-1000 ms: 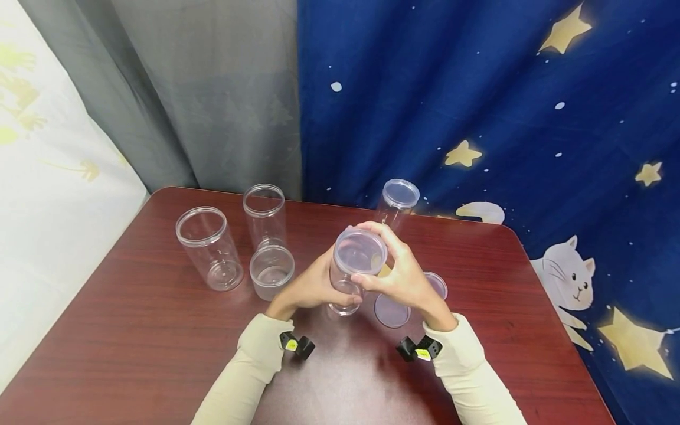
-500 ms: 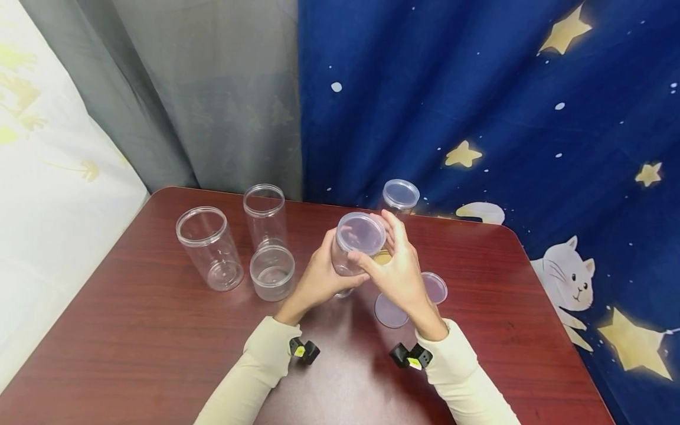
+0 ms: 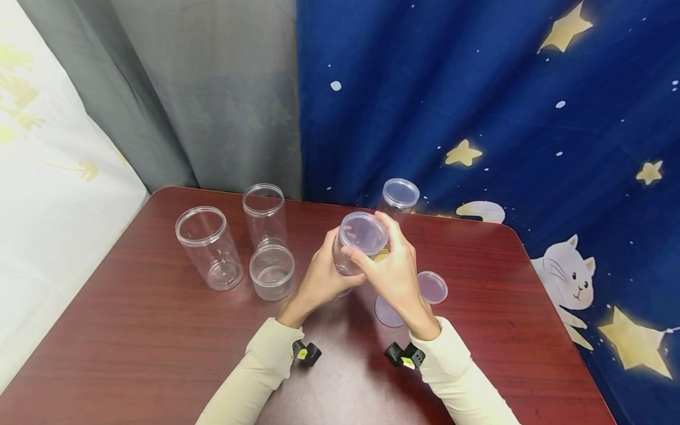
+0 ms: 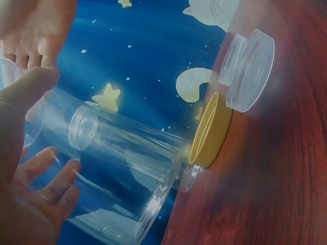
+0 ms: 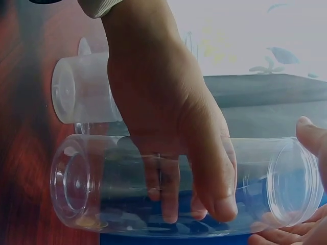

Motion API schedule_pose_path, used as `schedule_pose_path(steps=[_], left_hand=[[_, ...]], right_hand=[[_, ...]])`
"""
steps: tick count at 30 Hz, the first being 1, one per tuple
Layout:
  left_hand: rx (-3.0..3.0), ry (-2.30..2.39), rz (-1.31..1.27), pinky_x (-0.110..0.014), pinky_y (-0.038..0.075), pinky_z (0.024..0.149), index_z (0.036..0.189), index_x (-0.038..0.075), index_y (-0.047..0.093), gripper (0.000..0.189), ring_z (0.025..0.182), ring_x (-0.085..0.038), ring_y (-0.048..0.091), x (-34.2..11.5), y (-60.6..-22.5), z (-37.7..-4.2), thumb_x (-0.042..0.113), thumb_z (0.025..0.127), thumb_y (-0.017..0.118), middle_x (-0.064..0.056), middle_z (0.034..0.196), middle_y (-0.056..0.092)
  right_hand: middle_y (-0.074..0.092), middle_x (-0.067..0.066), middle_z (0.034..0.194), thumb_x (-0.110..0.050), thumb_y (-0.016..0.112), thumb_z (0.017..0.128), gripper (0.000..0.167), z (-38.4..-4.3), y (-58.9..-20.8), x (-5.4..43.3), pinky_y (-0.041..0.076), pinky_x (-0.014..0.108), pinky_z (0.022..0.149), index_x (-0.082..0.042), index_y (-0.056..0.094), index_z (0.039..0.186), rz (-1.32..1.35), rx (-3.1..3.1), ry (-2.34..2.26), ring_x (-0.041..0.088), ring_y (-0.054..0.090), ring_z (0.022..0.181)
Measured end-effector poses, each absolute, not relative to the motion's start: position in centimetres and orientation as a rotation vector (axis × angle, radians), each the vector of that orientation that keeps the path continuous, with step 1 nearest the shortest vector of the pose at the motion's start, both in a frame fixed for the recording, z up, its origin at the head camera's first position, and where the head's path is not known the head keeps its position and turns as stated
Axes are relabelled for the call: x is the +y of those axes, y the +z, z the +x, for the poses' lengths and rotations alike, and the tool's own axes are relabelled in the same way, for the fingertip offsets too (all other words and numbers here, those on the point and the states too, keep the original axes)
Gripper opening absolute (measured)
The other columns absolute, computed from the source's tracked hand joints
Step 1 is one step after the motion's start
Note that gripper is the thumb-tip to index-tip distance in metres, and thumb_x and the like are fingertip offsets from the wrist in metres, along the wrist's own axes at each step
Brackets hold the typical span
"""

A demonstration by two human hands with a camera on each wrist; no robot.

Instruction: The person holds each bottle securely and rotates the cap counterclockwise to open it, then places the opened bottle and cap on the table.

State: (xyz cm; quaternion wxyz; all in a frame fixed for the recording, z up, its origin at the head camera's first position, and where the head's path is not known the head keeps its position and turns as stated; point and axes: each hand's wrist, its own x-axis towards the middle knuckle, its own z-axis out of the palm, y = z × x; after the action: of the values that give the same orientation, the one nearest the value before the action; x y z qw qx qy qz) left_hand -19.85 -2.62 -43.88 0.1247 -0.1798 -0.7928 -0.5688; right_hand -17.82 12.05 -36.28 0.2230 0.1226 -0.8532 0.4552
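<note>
In the head view my left hand [image 3: 317,278] grips a tall clear plastic jar [image 3: 345,267] round its body, holding it upright above the table. A translucent lid [image 3: 363,232] sits on its top. My right hand [image 3: 397,270] holds the lid's rim, thumb on the near side and fingers at the far side. The right wrist view shows the jar [image 5: 89,181] sideways, with the left fingers wrapped round it and the right hand [image 5: 301,229] at the lidded end. Whether the lid is fully seated cannot be told.
Two tall open jars [image 3: 212,254] [image 3: 265,221] and a short tub [image 3: 272,277] stand at left. Behind my right hand is a lidded jar [image 3: 401,193]. A yellow lid [image 4: 210,132] is partly hidden by my hand. Two loose lids [image 3: 432,287] [image 3: 389,313] lie at right.
The jar has moved away from me and slightly right, with both hands on it. My right fingers have shifted round the lid's rim.
</note>
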Motion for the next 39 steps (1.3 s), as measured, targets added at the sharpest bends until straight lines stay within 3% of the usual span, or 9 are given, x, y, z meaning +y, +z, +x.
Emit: schedule_pose_path(steps=[15,25,33,39], left_hand=[[-2.337,-1.803,-0.608,-0.04,0.052,0.093,0.143,0.019,0.04,0.093,0.109,-0.02,0.061,-3.2,-43.5,-19.6,0.019,0.066,0.092,-0.004,0.127,0.061],[-2.282,-2.003,-0.697,-0.037,0.054,0.091,0.141,0.025,0.039,0.091,0.107,-0.017,0.062,-3.5,-43.4,-19.7,0.016,0.067,0.092,-0.001,0.123,0.061],[-2.227,-2.132,-0.802,-0.037,0.055,0.091,0.145,0.029,0.036,0.098,0.106,-0.02,0.063,-3.8,-43.4,-19.9,0.007,0.067,0.09,-0.003,0.127,0.058],[-2.203,-2.171,-0.857,-0.036,0.055,0.092,0.145,0.024,0.037,0.096,0.105,-0.021,0.063,-4.0,-43.4,-20.0,0.003,0.067,0.089,-0.006,0.128,0.057]], right_hand=[[0.068,0.004,0.123,-0.025,0.092,0.069,0.075,-17.8,-36.5,12.5,0.054,0.037,0.089,-0.01,0.058,0.134,0.454,-2.277,1.355,0.017,0.065,0.106],[0.064,0.006,0.13,-0.011,0.09,0.07,0.075,-17.8,-36.1,12.9,0.051,0.023,0.093,-0.009,0.056,0.136,0.6,-2.255,1.513,0.019,0.065,0.108],[0.061,0.008,0.132,-0.001,0.086,0.072,0.074,-18.0,-36.0,13.3,0.049,0.025,0.098,-0.008,0.053,0.138,0.671,-2.264,1.67,0.021,0.062,0.113],[0.059,0.008,0.134,0.002,0.083,0.074,0.073,-18.1,-36.0,13.5,0.048,0.028,0.101,-0.007,0.052,0.139,0.705,-2.265,1.758,0.023,0.06,0.117]])
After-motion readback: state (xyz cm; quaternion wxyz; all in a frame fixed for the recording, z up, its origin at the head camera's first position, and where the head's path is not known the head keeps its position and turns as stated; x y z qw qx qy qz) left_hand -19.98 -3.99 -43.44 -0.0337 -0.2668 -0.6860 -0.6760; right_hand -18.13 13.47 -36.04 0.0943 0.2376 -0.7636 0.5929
